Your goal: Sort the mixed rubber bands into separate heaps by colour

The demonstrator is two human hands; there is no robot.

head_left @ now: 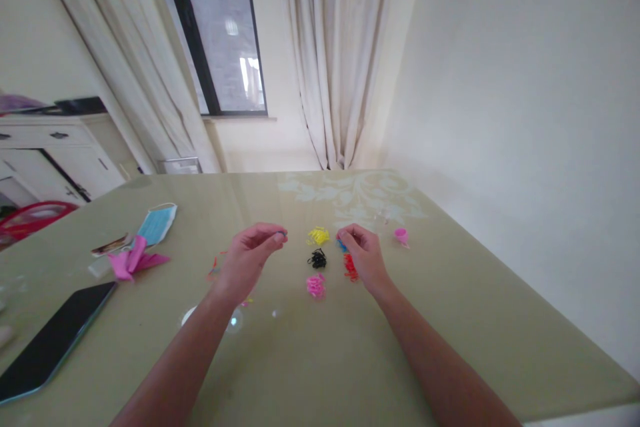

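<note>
My left hand (254,257) is raised over the table, thumb and forefinger pinched on a tiny bluish bit that looks like a rubber band. At the blue rubber bands (342,245), my right hand (364,255) is closed in a pinch, with blue showing at its fingertips; it covers part of that pile. Red rubber bands (351,268) lie just below, partly under the right hand. Between the hands are small piles of yellow rubber bands (319,235), black rubber bands (317,258) and pink rubber bands (316,286).
A small pink funnel-like cup (401,235) stands to the right. On the left lie a blue face mask (158,223), a folded pink paper shape (134,260) and a dark tablet or phone (55,340). Thin coloured strands (215,267) lie beside my left wrist. A wall borders the table's right side.
</note>
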